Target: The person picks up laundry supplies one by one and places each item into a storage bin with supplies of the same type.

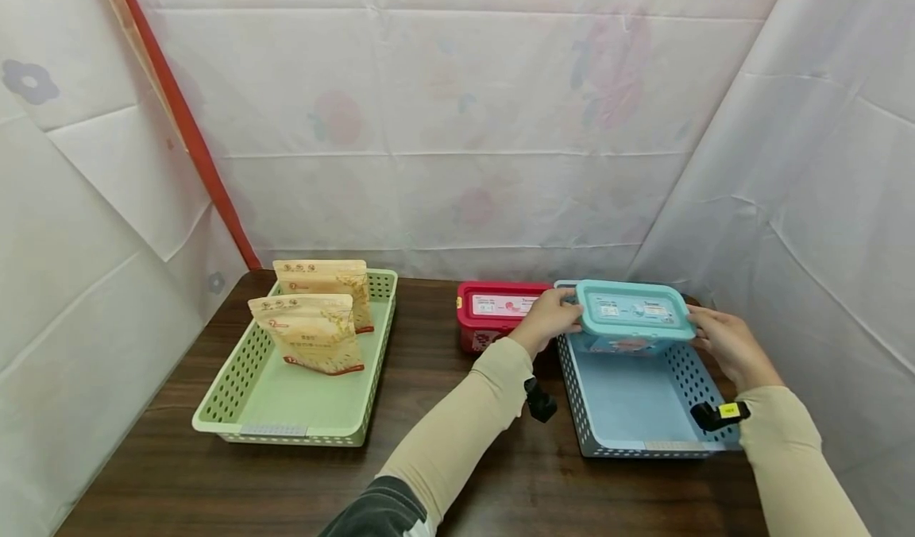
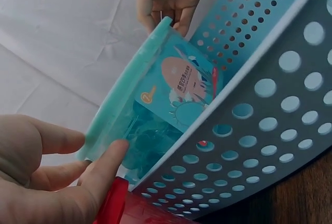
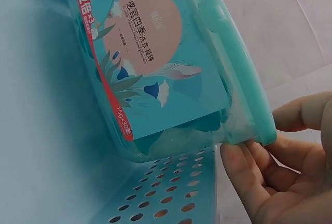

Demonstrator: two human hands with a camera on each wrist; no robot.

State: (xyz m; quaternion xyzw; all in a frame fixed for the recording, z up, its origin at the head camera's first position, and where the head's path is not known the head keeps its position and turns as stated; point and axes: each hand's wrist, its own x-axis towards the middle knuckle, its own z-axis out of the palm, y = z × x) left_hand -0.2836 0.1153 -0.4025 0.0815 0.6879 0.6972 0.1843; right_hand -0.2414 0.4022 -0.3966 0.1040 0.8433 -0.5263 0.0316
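Observation:
A teal laundry capsule box point(image 1: 635, 314) with a pale label is at the back end of the blue basket point(image 1: 629, 410), its lid above the basket rim. At the box's left end, my left hand point(image 1: 549, 318) grips the lid's edge between thumb and fingers. The right hand point(image 1: 732, 346) pinches the lid's rim at the opposite end, as the right wrist view shows. In that view the box's lower part point(image 3: 155, 68) reaches down inside the basket walls. A red box point(image 1: 493, 318) stands just left of the blue basket, partly hidden behind my left hand.
On the left of the brown table point(image 1: 429, 410) stands a green basket point(image 1: 307, 410). Two yellow pouches, a front one point(image 1: 310, 334) and a rear one point(image 1: 357, 283), stand in it. White cloth point(image 1: 457, 124) hangs behind and along both sides.

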